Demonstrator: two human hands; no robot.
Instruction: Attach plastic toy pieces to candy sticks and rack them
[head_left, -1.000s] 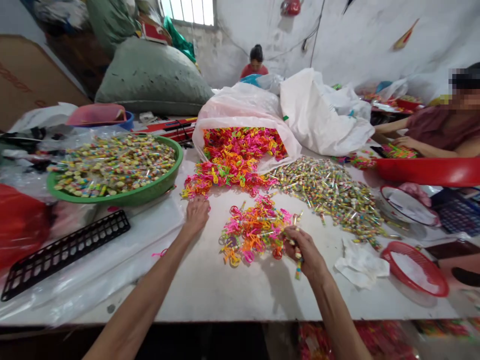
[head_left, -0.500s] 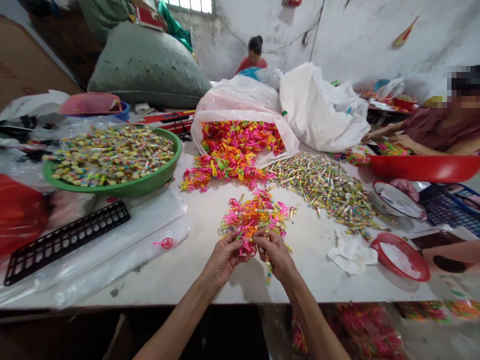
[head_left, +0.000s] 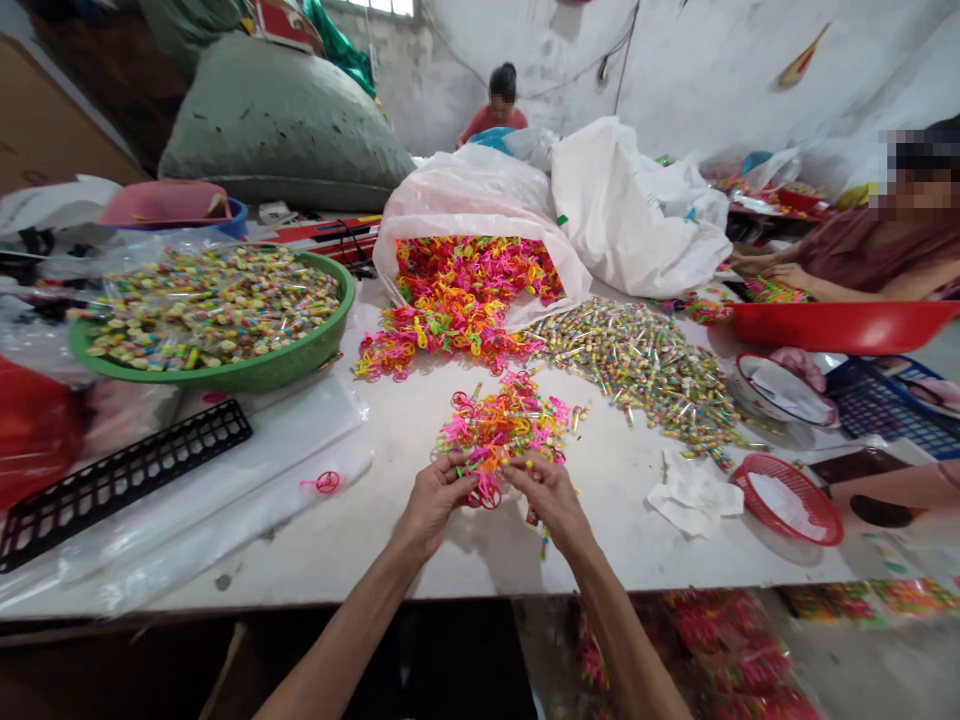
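My left hand (head_left: pixel 435 500) is closed, its thumb and fingers pinching small plastic ring-ended pieces (head_left: pixel 487 488) in pink, green and orange. My right hand (head_left: pixel 553 505) is closed beside it, a small yellow tip (head_left: pixel 529 463) showing at its fingers. Below the right palm, the end of a candy-filled tube (head_left: pixel 544 546) sticks out. Both hands are over the white table, at the near edge of a small heap of colourful plastic pieces (head_left: pixel 510 415). The fingers hide part of what they hold.
Ahead, a white sack (head_left: pixel 480 185) spills more plastic pieces. Filled tubes lie in a pile (head_left: pixel 637 365) to the right and in a green basin (head_left: pixel 300 350) to the left. A red basket (head_left: pixel 825 510) stands right; two people (head_left: pixel 501 112) sit farther off.
The hands have drawn slightly apart at the fingertips, and an orange piece now shows between them. The whole view has shifted a little.
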